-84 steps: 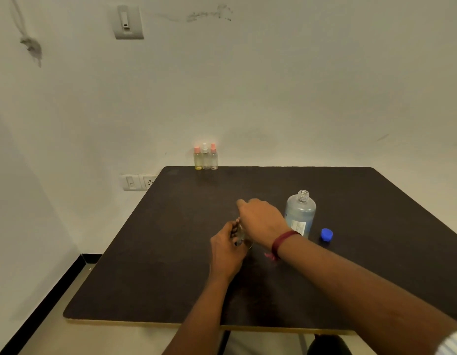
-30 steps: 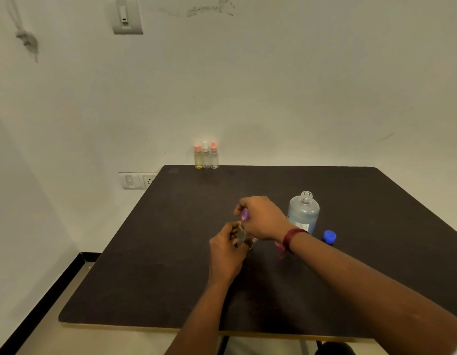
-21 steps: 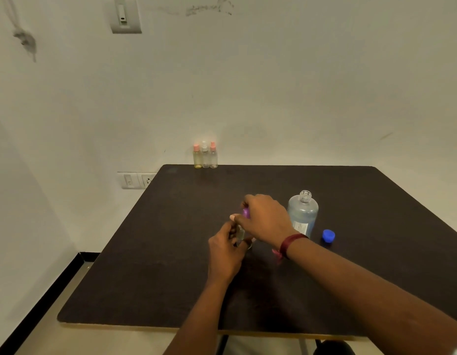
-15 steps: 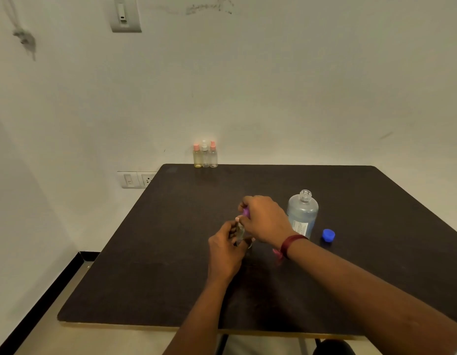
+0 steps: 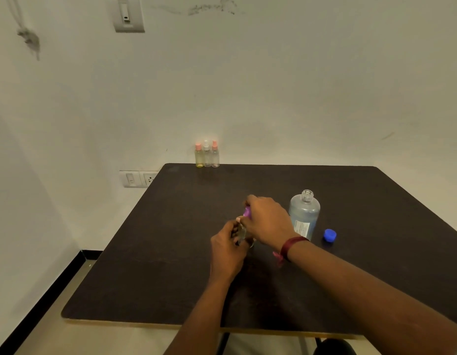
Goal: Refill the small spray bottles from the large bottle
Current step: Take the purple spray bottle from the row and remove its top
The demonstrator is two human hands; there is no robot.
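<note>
A dark square table (image 5: 171,252) stands against a pale wall (image 5: 299,98). At its far edge, left of centre, three small spray bottles (image 5: 207,156) stand upright in a tight row, two with pink tops either side of one with a white top. Near the middle of the table, the left hand (image 5: 228,248) curls its fingers and thumb round a small clear spray bottle (image 5: 241,233) and holds it upright; whether its base touches the tabletop cannot be told. The right hand (image 5: 269,221) reaches over it, palm down, with bent fingers pinching the purple spray top (image 5: 247,212) at the bottle's neck. A dark red band (image 5: 290,248) circles that wrist. Just right of this hand stands the large bottle (image 5: 304,215), upright, with clear walls, bluish liquid, a white label and an open neck. A blue cap (image 5: 330,235) lies on the table beside it.
</note>
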